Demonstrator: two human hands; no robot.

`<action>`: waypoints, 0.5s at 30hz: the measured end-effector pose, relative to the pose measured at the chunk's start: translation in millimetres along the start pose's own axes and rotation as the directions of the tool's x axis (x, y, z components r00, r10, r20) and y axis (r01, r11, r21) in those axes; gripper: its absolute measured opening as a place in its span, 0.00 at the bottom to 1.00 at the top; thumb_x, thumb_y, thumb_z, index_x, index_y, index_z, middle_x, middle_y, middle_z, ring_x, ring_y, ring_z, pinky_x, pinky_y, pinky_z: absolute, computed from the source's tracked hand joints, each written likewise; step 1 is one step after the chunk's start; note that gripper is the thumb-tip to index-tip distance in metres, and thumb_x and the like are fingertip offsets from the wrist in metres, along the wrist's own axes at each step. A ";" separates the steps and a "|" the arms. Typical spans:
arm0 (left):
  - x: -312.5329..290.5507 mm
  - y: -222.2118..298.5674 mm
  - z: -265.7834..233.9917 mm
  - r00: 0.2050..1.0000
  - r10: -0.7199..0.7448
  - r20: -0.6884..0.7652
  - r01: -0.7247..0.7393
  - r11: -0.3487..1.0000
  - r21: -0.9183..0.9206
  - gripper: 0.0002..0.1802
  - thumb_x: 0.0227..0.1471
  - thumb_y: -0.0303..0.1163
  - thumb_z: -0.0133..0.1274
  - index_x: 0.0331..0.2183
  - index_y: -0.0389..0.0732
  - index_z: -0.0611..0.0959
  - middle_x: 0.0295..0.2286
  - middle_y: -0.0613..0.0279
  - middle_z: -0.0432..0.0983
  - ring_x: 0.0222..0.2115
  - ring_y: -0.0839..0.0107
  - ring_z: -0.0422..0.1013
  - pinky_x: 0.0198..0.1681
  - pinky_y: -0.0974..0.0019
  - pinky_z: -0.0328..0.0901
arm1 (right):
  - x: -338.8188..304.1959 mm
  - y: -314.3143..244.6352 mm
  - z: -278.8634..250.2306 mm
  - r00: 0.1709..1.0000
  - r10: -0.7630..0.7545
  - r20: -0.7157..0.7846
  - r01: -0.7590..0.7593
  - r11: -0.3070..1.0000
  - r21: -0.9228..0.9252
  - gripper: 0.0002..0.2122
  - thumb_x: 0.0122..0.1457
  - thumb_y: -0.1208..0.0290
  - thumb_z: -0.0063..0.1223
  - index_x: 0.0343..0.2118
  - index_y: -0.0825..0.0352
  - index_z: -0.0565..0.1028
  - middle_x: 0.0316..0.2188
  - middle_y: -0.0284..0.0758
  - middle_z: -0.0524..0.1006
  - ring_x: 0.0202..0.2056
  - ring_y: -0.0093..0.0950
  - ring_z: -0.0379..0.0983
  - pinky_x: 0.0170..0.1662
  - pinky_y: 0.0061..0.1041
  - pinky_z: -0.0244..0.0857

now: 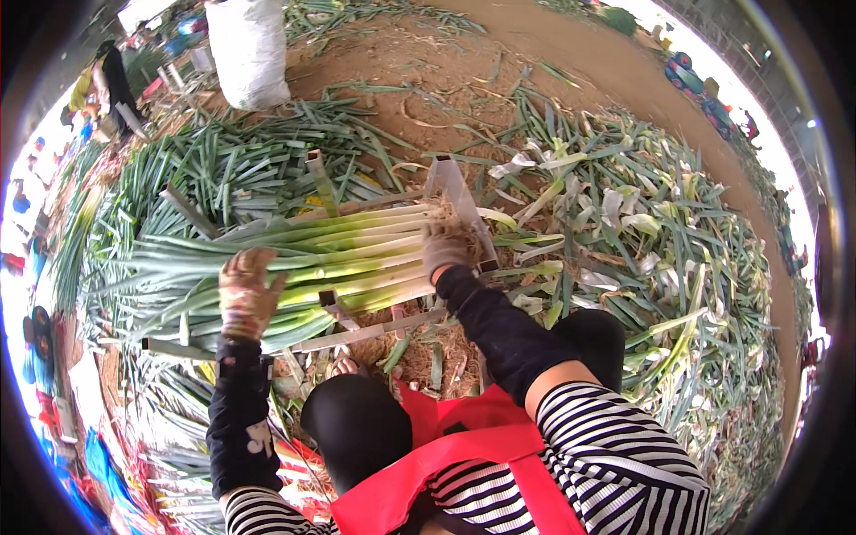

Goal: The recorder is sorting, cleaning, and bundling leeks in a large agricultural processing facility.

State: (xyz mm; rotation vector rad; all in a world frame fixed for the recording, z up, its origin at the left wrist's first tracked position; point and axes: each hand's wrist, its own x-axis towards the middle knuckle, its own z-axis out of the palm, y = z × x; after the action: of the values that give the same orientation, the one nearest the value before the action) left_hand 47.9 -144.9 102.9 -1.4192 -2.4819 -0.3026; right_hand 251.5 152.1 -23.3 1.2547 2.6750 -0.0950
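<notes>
A bundle of leeks (357, 251) lies lengthwise in a metal frame (459, 198), green leaves to the left and white root ends to the right. My left hand (247, 290), in a stained glove, rests over the leaves with its thumb apart from the fingers and nothing gripped. At the other end my right hand (443, 247), in a greyish glove, has its fingers curled at the white stalks beside the stringy roots (439, 211). Its fingertips are partly hidden against the leeks.
Cut green leek tops (223, 160) are heaped beyond the frame. Peeled leaves and trimmings (642, 232) cover the ground at right. A white sack (248, 53) stands at the far left, near a person in dark clothes (116, 85). Bare soil (392, 67) stretches behind.
</notes>
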 end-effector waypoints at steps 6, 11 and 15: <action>27.7 28.3 42.8 0.882 -0.046 0.468 -0.080 0.966 0.245 0.35 0.54 0.61 0.43 0.57 0.53 0.70 0.59 0.66 0.62 0.59 0.62 0.59 0.65 0.43 0.36 | -40.0 -33.0 -17.2 0.878 -0.344 -0.334 0.417 0.891 0.179 0.26 0.56 0.64 0.47 0.60 0.58 0.64 0.56 0.40 0.66 0.59 0.40 0.59 0.64 0.43 0.44; 8.0 18.5 63.5 0.931 -0.020 0.365 -0.060 0.976 0.209 0.29 0.54 0.55 0.47 0.55 0.57 0.72 0.58 0.67 0.64 0.56 0.63 0.62 0.63 0.43 0.40 | -53.6 -35.4 -20.3 0.853 -0.425 -0.303 0.505 0.820 0.271 0.27 0.58 0.54 0.48 0.58 0.62 0.65 0.58 0.41 0.64 0.61 0.37 0.56 0.65 0.44 0.41; -20.0 15.8 87.4 0.980 0.039 0.193 -0.089 0.963 0.255 0.27 0.57 0.52 0.45 0.56 0.58 0.70 0.60 0.70 0.59 0.58 0.67 0.58 0.64 0.43 0.36 | -68.2 -27.1 11.6 0.732 -0.439 -0.521 0.587 0.795 0.154 0.30 0.59 0.47 0.44 0.59 0.63 0.64 0.58 0.43 0.64 0.62 0.40 0.55 0.66 0.45 0.37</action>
State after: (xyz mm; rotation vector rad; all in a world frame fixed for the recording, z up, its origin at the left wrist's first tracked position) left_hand 60.3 -126.2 14.7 -1.4689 -2.4970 0.1768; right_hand 275.0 81.7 -22.0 0.5722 3.4864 -0.3467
